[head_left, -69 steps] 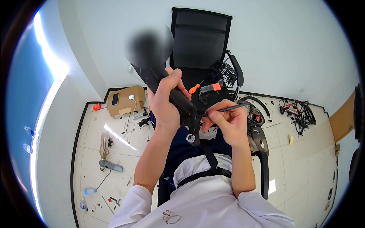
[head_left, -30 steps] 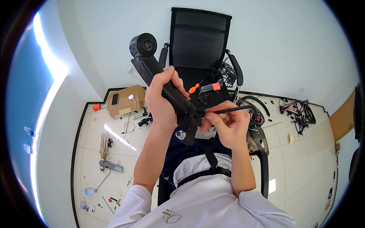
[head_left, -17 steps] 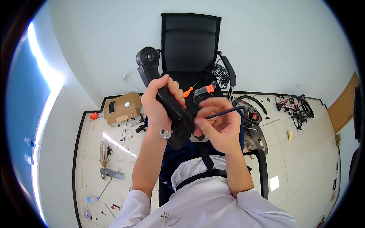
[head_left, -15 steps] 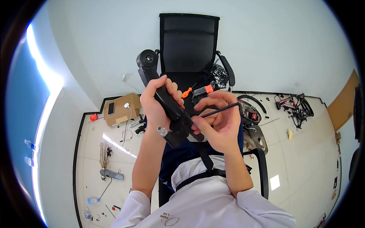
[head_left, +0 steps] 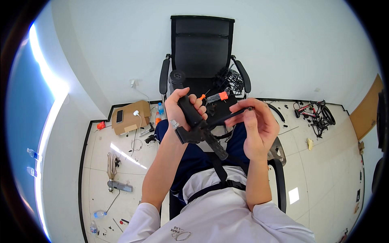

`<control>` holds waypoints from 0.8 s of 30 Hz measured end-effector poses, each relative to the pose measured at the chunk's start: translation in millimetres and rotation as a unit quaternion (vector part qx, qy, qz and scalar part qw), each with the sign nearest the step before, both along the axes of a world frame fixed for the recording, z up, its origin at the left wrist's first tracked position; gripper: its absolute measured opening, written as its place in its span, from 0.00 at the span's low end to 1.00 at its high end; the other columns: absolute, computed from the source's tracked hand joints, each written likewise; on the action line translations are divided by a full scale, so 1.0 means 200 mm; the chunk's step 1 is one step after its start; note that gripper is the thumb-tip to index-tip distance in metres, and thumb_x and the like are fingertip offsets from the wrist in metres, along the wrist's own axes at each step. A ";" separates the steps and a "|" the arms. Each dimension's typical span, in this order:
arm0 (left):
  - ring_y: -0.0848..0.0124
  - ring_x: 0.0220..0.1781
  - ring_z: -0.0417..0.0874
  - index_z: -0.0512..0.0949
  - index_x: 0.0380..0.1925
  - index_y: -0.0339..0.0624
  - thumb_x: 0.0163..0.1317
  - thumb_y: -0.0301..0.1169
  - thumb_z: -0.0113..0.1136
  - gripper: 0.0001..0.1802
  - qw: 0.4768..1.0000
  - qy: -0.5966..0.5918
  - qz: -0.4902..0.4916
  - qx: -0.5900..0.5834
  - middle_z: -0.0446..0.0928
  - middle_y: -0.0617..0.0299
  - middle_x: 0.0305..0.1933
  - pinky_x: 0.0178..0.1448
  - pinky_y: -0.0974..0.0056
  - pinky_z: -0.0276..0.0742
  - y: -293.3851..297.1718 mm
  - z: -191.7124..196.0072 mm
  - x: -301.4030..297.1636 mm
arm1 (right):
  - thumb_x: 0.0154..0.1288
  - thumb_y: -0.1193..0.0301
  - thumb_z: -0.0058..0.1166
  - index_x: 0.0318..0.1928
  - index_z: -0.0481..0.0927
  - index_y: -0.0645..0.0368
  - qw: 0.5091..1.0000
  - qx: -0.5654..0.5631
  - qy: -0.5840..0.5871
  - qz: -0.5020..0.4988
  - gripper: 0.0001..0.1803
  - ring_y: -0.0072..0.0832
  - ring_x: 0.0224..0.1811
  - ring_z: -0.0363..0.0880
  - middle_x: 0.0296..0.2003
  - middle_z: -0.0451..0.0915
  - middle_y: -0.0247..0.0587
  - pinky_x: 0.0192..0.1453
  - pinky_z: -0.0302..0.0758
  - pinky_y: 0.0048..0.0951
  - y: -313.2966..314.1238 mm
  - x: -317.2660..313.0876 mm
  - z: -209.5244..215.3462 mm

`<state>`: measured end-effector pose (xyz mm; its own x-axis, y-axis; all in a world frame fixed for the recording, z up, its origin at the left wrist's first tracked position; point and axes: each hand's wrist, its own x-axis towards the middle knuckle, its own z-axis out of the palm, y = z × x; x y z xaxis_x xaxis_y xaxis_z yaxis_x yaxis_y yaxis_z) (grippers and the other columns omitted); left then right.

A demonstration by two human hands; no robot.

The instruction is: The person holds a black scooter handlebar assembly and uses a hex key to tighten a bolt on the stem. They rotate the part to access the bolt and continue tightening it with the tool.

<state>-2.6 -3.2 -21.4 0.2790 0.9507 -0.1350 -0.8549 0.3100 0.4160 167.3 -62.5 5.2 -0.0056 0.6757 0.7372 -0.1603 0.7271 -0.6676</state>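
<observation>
My left hand (head_left: 177, 106) is wrapped around a black tubular part (head_left: 189, 110) with a round end at the top. Lower down, it has a jointed bracket, a short silver stub (head_left: 174, 124) on the left and a ribbed black end (head_left: 219, 150) pointing down to the right. My right hand (head_left: 259, 127) has its thumb and fingers closed on the outer end of a black hex key (head_left: 239, 114). From there the key runs left to the bracket; where its tip meets the part is hard to make out.
Ahead stands a black mesh chair (head_left: 201, 48), its seat holding an orange-handled screwdriver (head_left: 202, 97), an orange-and-grey item (head_left: 217, 96) and a black plastic basket (head_left: 233, 79). Cardboard (head_left: 129, 121) with a phone lies left on the floor; bicycle parts (head_left: 320, 115) lie right.
The tubular part's round end has moved down and right, and its ribbed end has swung out to the right. My right hand has shifted right, its fingers now around the key's outer end.
</observation>
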 end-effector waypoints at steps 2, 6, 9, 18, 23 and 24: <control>0.72 0.20 0.60 0.61 0.15 0.47 0.60 0.46 0.49 0.20 1.000 0.006 0.005 0.012 0.59 0.67 0.17 0.25 0.66 0.58 0.00 0.01 -0.01 | 0.65 0.82 0.48 0.45 0.77 0.73 0.999 0.027 -0.018 0.014 0.10 0.25 0.32 0.82 0.38 0.80 0.50 0.36 0.80 0.24 0.01 0.04 0.01; 0.72 0.18 0.63 0.63 0.14 0.47 0.58 0.45 0.51 0.20 0.999 0.008 0.002 0.046 0.61 0.66 0.15 0.24 0.67 0.62 0.01 0.00 -0.03 | 0.62 0.83 0.52 0.39 0.80 0.75 0.999 0.036 -0.032 0.026 0.07 0.25 0.32 0.82 0.34 0.82 0.50 0.36 0.80 0.23 -0.01 0.05 0.04; 0.72 0.18 0.62 0.63 0.15 0.47 0.59 0.45 0.50 0.20 0.998 0.029 0.025 0.052 0.60 0.66 0.16 0.24 0.67 0.60 0.00 0.01 -0.02 | 0.61 0.83 0.53 0.37 0.80 0.75 0.995 0.079 -0.065 -0.007 0.06 0.25 0.31 0.82 0.30 0.82 0.49 0.36 0.81 0.24 0.01 0.08 0.02; 0.72 0.18 0.63 0.63 0.16 0.44 0.61 0.41 0.48 0.18 0.942 0.153 0.263 0.141 0.61 0.64 0.16 0.24 0.67 0.63 -0.09 0.09 0.01 | 0.65 0.77 0.54 0.36 0.81 0.74 0.998 -0.043 0.034 -0.002 0.09 0.27 0.23 0.83 0.28 0.83 0.51 0.29 0.81 0.23 0.04 0.07 -0.02; 0.75 0.21 0.70 0.69 0.22 0.40 0.56 0.33 0.52 0.10 0.858 0.167 0.385 0.296 0.66 0.62 0.20 0.26 0.70 0.73 -0.11 0.04 -0.03 | 0.68 0.73 0.53 0.34 0.80 0.74 0.983 -0.140 0.099 0.058 0.12 0.29 0.21 0.83 0.27 0.82 0.53 0.26 0.80 0.24 0.11 0.08 -0.05; 0.75 0.21 0.69 0.69 0.22 0.39 0.56 0.32 0.52 0.09 0.836 0.182 0.402 0.327 0.66 0.63 0.21 0.26 0.70 0.73 -0.11 0.04 -0.03 | 0.68 0.73 0.53 0.33 0.80 0.74 0.977 -0.162 0.114 0.075 0.13 0.30 0.20 0.83 0.27 0.82 0.53 0.25 0.80 0.24 0.13 0.08 -0.06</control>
